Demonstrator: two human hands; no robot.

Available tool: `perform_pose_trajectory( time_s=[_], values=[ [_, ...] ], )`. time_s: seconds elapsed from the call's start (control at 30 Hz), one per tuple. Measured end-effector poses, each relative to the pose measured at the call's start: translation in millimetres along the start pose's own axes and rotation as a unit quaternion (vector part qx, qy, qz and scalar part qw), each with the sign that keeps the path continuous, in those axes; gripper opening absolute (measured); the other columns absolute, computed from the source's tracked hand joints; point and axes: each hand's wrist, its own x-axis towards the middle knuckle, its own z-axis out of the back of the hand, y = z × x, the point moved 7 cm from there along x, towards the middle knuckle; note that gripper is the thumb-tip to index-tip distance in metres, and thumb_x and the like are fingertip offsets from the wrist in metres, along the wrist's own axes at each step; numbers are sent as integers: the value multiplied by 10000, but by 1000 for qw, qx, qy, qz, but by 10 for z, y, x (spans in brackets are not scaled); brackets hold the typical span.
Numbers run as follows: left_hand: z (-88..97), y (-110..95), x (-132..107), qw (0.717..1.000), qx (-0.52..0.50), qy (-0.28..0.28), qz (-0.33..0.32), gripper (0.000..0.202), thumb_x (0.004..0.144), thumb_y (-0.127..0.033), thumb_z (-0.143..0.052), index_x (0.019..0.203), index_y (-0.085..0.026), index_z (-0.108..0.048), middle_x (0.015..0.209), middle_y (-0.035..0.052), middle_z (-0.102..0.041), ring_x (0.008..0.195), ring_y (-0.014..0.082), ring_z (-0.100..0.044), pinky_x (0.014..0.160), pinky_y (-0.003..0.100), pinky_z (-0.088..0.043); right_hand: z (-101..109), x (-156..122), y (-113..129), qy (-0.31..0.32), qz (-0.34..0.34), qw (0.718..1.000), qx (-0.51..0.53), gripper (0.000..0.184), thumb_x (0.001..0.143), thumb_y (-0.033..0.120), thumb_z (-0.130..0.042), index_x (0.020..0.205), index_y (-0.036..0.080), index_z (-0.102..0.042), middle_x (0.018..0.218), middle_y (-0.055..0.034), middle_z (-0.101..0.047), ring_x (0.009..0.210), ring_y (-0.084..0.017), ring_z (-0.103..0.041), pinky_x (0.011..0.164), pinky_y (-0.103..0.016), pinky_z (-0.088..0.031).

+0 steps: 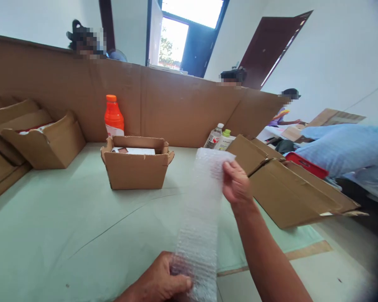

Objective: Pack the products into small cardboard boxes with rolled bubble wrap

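A long strip of clear bubble wrap (pixel 200 214) is stretched between my hands above the pale green table cover (pixel 66 235). My right hand (pixel 236 182) pinches its far end. My left hand (pixel 162 281) grips its near end at the bottom edge of the view. Just beyond the strip stands a small open cardboard box (pixel 135 167) with a white item (pixel 134 150) lying inside it.
An orange bottle (pixel 114 116) stands behind the small box. Two small bottles (pixel 219 137) stand further right. Flattened cardboard boxes (pixel 290 188) lie at right, open boxes (pixel 40 140) at left. A tall cardboard wall (pixel 176 107) backs the table. Other people sit beyond it.
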Motion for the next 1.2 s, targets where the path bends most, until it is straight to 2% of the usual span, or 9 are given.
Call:
perform_pose_trajectory(
  time_s=[0.17, 0.33, 0.43, 0.53, 0.7, 0.77, 0.9, 1.03, 1.2],
  values=[
    [381, 115, -87, 980, -50, -194, -14, 701, 659, -539, -804, 1205, -140, -621, 832, 30, -640, 673, 148, -580, 583, 244, -478, -13, 278, -925, 4, -76, 993, -94, 426, 726, 598, -643, 890, 205, -659, 904, -88, -744, 839, -236, -689, 757, -383, -570],
    [489, 87, -256, 949, -64, -307, 40, 1153, 665, -445, -814, 1567, -191, -143, 901, 26, -624, 692, 187, -688, 562, 265, -533, -63, 309, -1549, 5, -129, 980, -152, 463, 708, 555, -690, 978, 179, -685, 967, -96, -726, 957, -243, -649, 820, -398, -536],
    [489, 41, -314, 949, -55, -308, 48, 1083, 688, -437, -800, 1565, -202, -208, 905, 24, -633, 723, 190, -709, 586, 266, -539, 17, 99, -1520, 25, -134, 976, -171, 449, 741, 500, -695, 1057, 182, -705, 1114, -108, -722, 1059, -248, -637, 933, -429, -508],
    [498, 50, -362, 957, -31, -281, 69, 784, 750, -446, -748, 1415, -135, -471, 820, 31, -688, 613, 136, -668, 618, 265, -522, 72, -368, -1178, 142, -90, 959, -228, 384, 805, 392, -684, 1144, 214, -712, 1175, -92, -727, 1081, -252, -660, 960, -439, -513],
    [550, -83, -323, 961, -93, -254, 64, 596, 725, -434, -780, 1185, -92, -617, 760, 56, -700, 687, 168, -675, 597, 262, -522, -51, -1466, -618, 386, 21, 857, -340, 686, 828, 326, -726, 1474, 319, -496, 1451, -82, -583, 1310, -281, -561, 1060, -462, -490],
    [564, -193, -231, 960, -124, -243, 58, 597, 705, -426, -796, 1164, -85, -622, 780, 68, -688, 753, 197, -684, 553, 251, -513, -147, -1679, -540, 376, 48, 854, -356, 716, 843, 331, -721, 1506, 315, -450, 1421, -94, -603, 1294, -283, -572, 1063, -472, -484],
    [601, -395, -70, 960, -127, -248, 24, 717, 790, -448, -716, 1380, -126, -463, 1071, 151, -703, 789, 203, -692, 544, 265, -516, -265, -1564, -652, 211, 40, 907, -361, 379, 937, 318, -590, 1312, 280, -622, 1073, -68, -747, 1018, -248, -687, 954, -429, -520],
    [675, -531, -147, 947, 73, -306, -64, 636, 862, -372, -630, 1432, -171, -432, 1146, 136, -680, 864, 203, -685, 679, 311, -549, -304, -1286, -941, 152, -2, 916, -372, 284, 896, 307, -591, 1152, 241, -695, 957, -56, -758, 914, -248, -692, 912, -409, -505],
    [511, -595, -185, 797, 507, -263, -197, 406, 850, -116, -539, 1236, -200, -635, 1317, 129, -627, 1227, 288, -559, 1015, 460, -485, -321, -1150, -1121, 155, 15, 897, -413, 295, 877, 274, -579, 1141, 243, -706, 952, -62, -763, 918, -263, -682, 915, -430, -471]
  ],
)
